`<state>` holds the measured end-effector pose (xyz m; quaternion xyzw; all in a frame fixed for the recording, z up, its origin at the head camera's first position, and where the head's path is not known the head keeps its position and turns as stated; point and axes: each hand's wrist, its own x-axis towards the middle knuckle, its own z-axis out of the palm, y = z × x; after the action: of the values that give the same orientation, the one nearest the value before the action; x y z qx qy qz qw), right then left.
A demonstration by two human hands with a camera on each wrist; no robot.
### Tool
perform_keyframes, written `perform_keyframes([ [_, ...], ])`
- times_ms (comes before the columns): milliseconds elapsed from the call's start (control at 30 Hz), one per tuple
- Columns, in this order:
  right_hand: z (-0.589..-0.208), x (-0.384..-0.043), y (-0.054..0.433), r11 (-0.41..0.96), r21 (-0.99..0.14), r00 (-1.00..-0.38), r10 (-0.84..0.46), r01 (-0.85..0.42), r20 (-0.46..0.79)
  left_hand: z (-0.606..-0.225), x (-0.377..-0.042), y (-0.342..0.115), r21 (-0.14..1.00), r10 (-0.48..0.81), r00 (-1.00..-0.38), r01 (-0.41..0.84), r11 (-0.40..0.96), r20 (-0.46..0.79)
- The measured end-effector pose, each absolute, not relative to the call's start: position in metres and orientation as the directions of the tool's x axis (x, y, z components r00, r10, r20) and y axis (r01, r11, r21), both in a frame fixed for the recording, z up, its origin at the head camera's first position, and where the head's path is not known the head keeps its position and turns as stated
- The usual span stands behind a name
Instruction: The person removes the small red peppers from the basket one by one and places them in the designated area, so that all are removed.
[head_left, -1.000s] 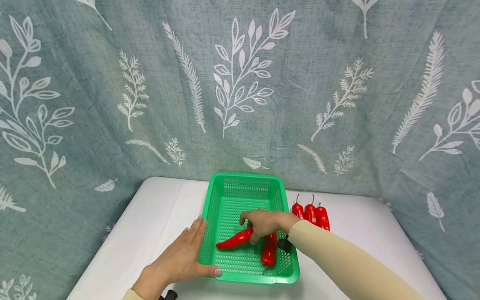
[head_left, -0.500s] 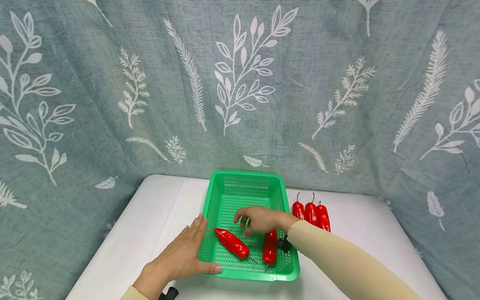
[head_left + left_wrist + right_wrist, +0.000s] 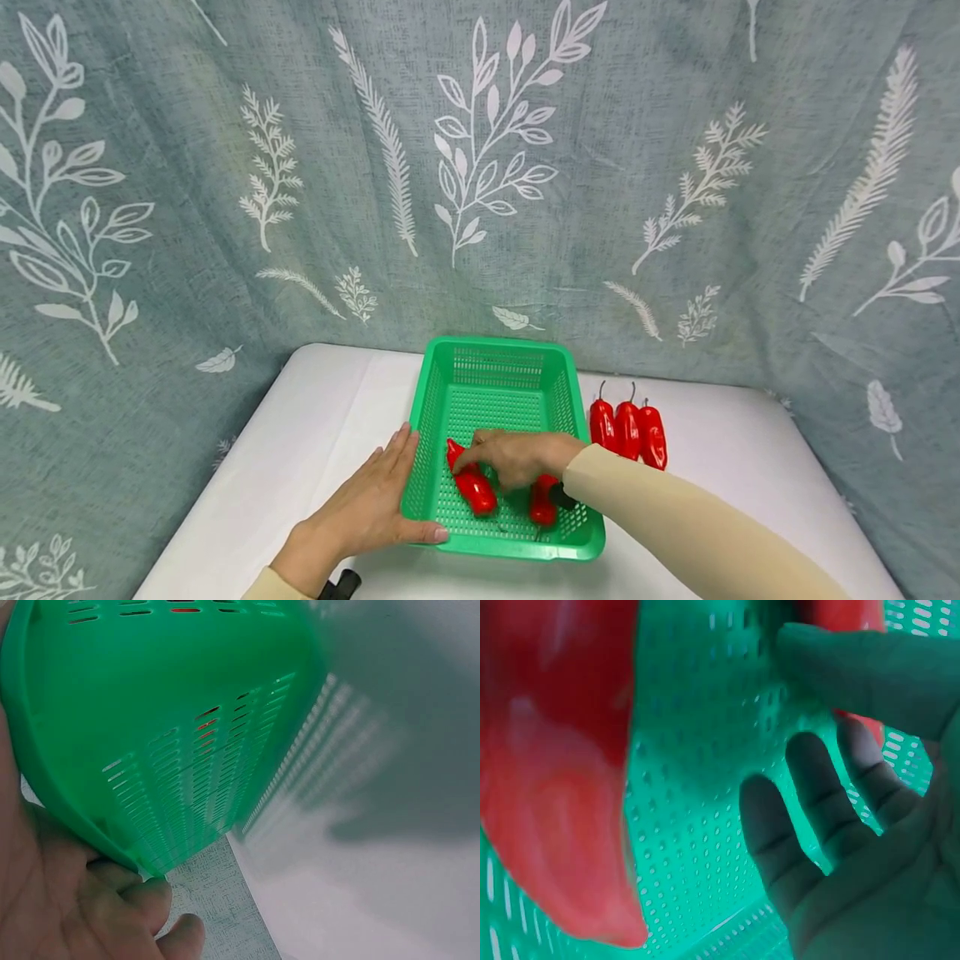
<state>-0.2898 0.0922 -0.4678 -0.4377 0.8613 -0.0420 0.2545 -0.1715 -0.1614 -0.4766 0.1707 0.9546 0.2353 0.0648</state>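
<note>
red pepper (image 3: 477,493) seemingly against right hand (image 3: 516,458)

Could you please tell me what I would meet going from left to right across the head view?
Left hand, left pepper in the green basket, right pepper in the basket, left outside pepper, middle outside pepper, right outside pepper. The right hand overlaps both basket peppers, so I leave it out.

Head view forward and down, wrist views close, basket (image 3: 497,408) shared

Left pepper (image 3: 477,492) now more lengthwise
</note>
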Motion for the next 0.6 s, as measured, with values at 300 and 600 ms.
perform_keyframes([
  [300, -0.475, -0.292, 0.095, 0.573, -0.150, -0.521, -0.806, -0.806, -0.280, -0.476, -0.172, -0.161, 0.463, 0.355, -0.934, 0.296, 0.835, -0.043],
  [600, -0.485, -0.280, 0.077, 0.403, 0.073, -0.408, -0.874, -0.912, -0.263, -0.476, -0.171, -0.162, 0.467, 0.357, -0.933, 0.294, 0.834, -0.052],
])
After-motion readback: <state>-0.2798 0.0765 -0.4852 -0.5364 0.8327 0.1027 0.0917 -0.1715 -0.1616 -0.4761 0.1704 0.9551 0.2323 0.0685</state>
